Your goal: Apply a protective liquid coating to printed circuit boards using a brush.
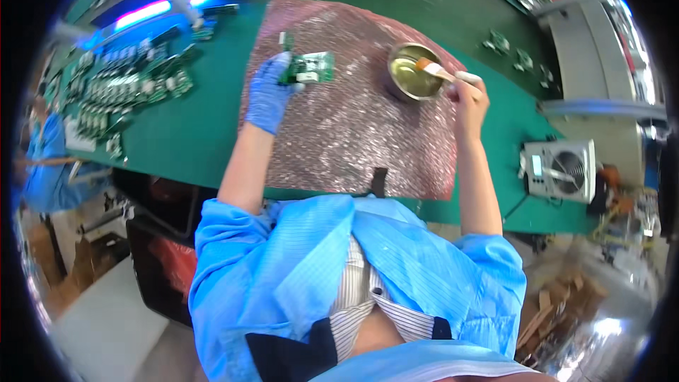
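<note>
Work appears incomplete: left grip (269, 93) pinches the green circuit board (315, 67) over bubble wrap (339, 131), right grip (469, 99) pinches the brush (436, 70), its bristles within the metal bowl (414, 49), clear of the board.

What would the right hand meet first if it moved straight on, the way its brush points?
Probably the metal bowl: the brush in the right hand reaches over it. Height is hard to judge, so the hand might pass above.
</note>
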`<state>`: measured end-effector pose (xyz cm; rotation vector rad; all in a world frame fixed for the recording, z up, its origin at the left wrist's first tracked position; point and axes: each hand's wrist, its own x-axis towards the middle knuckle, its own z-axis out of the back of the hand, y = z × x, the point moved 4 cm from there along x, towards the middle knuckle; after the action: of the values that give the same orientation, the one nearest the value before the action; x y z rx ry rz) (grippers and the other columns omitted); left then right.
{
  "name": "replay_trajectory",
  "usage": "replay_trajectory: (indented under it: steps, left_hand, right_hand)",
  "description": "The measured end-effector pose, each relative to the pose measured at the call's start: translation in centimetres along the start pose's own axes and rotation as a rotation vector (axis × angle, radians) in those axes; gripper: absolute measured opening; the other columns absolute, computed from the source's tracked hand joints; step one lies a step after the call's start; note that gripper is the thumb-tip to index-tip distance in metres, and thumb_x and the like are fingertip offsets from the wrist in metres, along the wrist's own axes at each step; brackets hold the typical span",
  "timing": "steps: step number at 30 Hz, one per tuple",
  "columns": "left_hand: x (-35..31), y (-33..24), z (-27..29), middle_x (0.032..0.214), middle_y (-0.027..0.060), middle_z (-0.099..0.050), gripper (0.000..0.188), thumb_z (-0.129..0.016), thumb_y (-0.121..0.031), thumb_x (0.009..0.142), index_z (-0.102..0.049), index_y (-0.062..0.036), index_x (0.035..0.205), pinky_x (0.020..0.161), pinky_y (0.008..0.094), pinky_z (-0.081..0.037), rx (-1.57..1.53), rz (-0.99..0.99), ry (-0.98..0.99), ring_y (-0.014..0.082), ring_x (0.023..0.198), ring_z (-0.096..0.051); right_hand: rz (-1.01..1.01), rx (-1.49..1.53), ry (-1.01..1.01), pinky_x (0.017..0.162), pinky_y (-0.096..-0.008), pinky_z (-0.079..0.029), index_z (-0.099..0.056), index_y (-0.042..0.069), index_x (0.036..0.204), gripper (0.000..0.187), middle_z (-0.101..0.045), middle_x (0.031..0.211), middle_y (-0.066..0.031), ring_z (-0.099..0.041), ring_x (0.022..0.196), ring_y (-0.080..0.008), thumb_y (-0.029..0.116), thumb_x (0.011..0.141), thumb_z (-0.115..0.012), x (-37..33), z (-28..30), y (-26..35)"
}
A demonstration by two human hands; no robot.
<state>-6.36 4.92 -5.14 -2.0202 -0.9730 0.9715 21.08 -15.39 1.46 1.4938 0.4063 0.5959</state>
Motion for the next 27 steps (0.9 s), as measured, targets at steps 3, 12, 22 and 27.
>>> replay_trajectory:
  steps: [3,12,22,27]
  left_hand:
    - [0.3,1.4,-0.6,0.084,0.0089,-0.058,0.026,-0.057,-0.015,0.078,-0.05,-0.0034,0.101,0.051,0.0261,-0.052,-0.147,0.128,0.071,0.017,0.069,-0.059]
    - [-0.3,2.0,-2.1,0.091,0.0115,-0.056,0.037,-0.055,-0.009,0.077,-0.042,0.0004,0.111,0.059,0.0292,-0.054,-0.047,0.178,0.237,0.0205,0.077,-0.059]
    - [-0.3,1.6,-3.1,0.085,0.0117,-0.058,0.028,-0.055,-0.014,0.079,-0.05,0.0001,0.103,0.057,0.0278,-0.054,-0.056,0.232,0.222,0.0192,0.072,-0.06]
    - [0.2,1.6,-4.2,0.086,0.0107,-0.059,0.029,-0.058,-0.017,0.077,-0.052,-0.0002,0.1,0.054,0.0256,-0.053,-0.028,0.201,0.283,0.017,0.071,-0.06]
  right_hand:
    - [-0.076,-0.068,-0.006,0.047,-0.0192,-0.036,-0.054,0.001,0.08,0.012,-0.052,0.062,-0.0009,-0.048,0.053,-0.0067,0.013,0.077,-0.055,-0.4,1.3,-1.6]
    - [-0.157,-0.076,0.046,0.049,-0.019,-0.038,-0.055,0.003,0.081,0.013,-0.053,0.065,-0.0005,-0.048,0.054,-0.0063,0.015,0.077,-0.055,-0.3,1.5,-3.1]
    - [-0.112,-0.103,-0.023,0.048,-0.0191,-0.036,-0.057,0.002,0.081,0.013,-0.052,0.061,-0.0004,-0.047,0.052,-0.0068,0.013,0.076,-0.055,0.0,4.5,0.4]
    - [-0.087,-0.1,-0.008,0.049,-0.0192,-0.036,-0.057,0.001,0.081,0.012,-0.051,0.06,0.0001,-0.047,0.053,-0.0064,0.012,0.076,-0.055,0.3,6.8,1.8]
